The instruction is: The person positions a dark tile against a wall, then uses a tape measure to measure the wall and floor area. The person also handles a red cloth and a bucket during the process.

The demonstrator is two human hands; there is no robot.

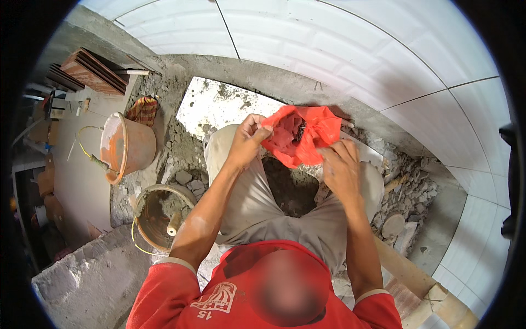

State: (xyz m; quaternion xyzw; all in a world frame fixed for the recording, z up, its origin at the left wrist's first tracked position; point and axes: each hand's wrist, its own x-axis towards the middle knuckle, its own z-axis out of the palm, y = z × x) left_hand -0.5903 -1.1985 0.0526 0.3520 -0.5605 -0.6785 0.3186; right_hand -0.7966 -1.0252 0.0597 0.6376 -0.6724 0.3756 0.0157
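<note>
A red plastic bag (315, 122) is held up over my knees, its mouth spread open toward me. My left hand (249, 138) pinches the bag's left rim between thumb and fingers. On the other side, my right hand (341, 167) has its fingers closed on the lower right edge of the bag. Small, thin dark pieces lie inside; their kind is too small to make out. Beyond the bag, a white slab (211, 107) spattered with grey mortar lies on the ground.
To the left stand an orange mortar-stained bucket (139, 143) and a second bucket (148, 222) with a wooden-handled tool (174, 223) in it. Rubble (408, 205) lies at right. White wall tiles (329, 49) rise ahead; brown tiles (96, 71) are stacked far left.
</note>
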